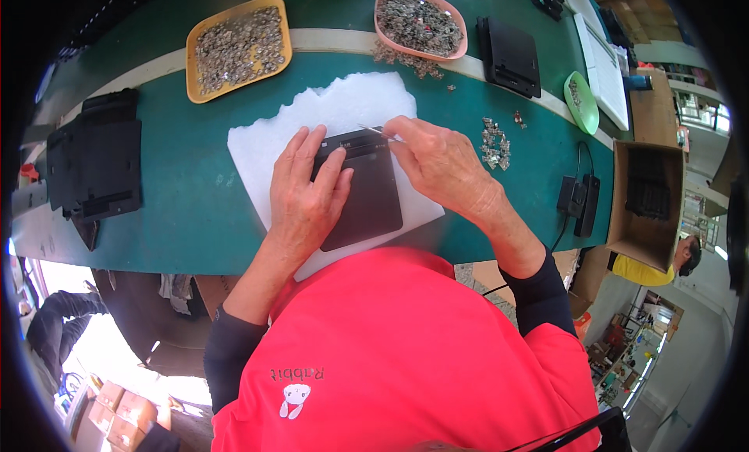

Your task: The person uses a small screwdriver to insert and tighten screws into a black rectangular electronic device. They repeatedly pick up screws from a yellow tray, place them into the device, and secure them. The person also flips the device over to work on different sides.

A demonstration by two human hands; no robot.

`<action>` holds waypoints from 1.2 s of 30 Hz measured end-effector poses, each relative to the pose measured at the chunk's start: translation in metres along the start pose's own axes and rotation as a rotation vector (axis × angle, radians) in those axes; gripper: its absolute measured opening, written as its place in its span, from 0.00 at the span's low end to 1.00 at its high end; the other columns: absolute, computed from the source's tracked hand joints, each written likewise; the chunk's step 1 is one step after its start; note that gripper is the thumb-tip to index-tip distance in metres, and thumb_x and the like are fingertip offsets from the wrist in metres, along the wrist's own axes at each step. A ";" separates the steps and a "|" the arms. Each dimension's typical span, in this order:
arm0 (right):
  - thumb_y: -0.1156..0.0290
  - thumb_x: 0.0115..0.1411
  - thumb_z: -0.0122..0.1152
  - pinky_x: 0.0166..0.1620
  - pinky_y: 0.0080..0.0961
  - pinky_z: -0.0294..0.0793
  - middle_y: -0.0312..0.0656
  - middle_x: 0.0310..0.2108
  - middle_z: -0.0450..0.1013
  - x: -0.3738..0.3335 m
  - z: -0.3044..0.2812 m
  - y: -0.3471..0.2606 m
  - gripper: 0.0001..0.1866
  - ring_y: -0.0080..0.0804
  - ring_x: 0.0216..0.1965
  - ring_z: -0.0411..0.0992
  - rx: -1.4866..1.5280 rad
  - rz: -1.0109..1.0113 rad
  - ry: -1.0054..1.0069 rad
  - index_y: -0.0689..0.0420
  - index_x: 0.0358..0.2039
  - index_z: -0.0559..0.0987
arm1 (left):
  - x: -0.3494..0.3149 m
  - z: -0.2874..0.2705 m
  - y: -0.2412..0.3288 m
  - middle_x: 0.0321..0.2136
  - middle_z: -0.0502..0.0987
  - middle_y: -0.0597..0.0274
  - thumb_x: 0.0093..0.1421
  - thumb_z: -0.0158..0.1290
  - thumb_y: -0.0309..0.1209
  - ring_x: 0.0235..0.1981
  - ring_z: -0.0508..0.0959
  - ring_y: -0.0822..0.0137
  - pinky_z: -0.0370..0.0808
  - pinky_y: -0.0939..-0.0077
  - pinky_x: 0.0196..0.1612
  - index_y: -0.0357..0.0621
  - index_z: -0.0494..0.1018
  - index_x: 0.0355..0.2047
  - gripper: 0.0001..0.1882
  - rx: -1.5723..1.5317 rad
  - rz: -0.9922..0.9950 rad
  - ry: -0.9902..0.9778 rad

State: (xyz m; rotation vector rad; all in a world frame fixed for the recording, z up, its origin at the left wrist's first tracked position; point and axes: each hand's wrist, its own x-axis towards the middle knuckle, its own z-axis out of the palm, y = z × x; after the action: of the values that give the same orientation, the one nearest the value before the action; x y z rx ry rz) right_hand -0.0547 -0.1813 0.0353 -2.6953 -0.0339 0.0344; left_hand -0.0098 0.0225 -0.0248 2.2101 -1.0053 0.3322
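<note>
A flat black rectangular panel [365, 198] lies on a white foam sheet [257, 159] in front of me. My left hand [307, 191] rests on the panel's left part, its fingers spread and pressing lightly on the dark surface. Over the panel's far right corner, my right hand [437, 159] pinches a thin pointed metal tool [376, 130], perhaps tweezers. The tool's tip points left, at the panel's far edge. Whatever small piece may be at the tip is too small to make out.
Small metal parts fill a yellow tray [193, 70] and a pink tray [462, 42]; loose metal pieces [495, 144] lie right. Black panels [97, 167] are stacked left, another black panel [509, 56] far right. A green bowl [589, 113], power adapter [587, 202] and cardboard box [644, 237] stand right.
</note>
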 end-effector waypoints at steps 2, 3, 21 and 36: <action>0.71 0.58 0.54 0.32 0.40 0.76 0.47 0.32 0.75 -0.001 -0.003 -0.003 0.08 0.49 0.29 0.76 -0.082 -0.025 -0.047 0.56 0.38 0.76 | -0.001 -0.001 0.000 0.54 0.71 0.49 0.50 0.62 0.24 0.56 0.71 0.46 0.70 0.58 0.55 0.39 0.76 0.43 0.18 0.003 0.011 0.003; 0.71 0.57 0.54 0.31 0.39 0.76 0.47 0.31 0.75 0.000 -0.005 -0.005 0.07 0.49 0.28 0.77 -0.116 -0.037 -0.082 0.56 0.37 0.76 | -0.001 -0.002 0.000 0.53 0.72 0.48 0.51 0.62 0.24 0.56 0.71 0.46 0.70 0.57 0.55 0.38 0.75 0.43 0.17 0.012 0.014 -0.005; 0.76 0.53 0.58 0.27 0.36 0.73 0.44 0.26 0.73 0.019 -0.005 0.007 0.05 0.45 0.26 0.76 -0.088 -0.259 -0.123 0.58 0.33 0.76 | 0.001 0.000 0.000 0.53 0.73 0.47 0.50 0.61 0.21 0.55 0.72 0.45 0.71 0.59 0.56 0.38 0.75 0.44 0.19 0.072 0.026 -0.055; 0.77 0.52 0.57 0.28 0.37 0.74 0.45 0.25 0.74 0.021 0.007 0.007 0.05 0.46 0.28 0.76 -0.010 -0.307 -0.042 0.59 0.31 0.75 | 0.001 0.001 -0.001 0.53 0.72 0.46 0.50 0.61 0.24 0.53 0.73 0.44 0.72 0.57 0.52 0.40 0.74 0.45 0.20 0.126 0.058 -0.065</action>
State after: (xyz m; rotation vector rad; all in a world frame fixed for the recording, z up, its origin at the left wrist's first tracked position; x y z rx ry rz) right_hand -0.0336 -0.1837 0.0257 -2.6682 -0.4603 -0.0031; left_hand -0.0083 0.0220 -0.0256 2.3208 -1.1121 0.3609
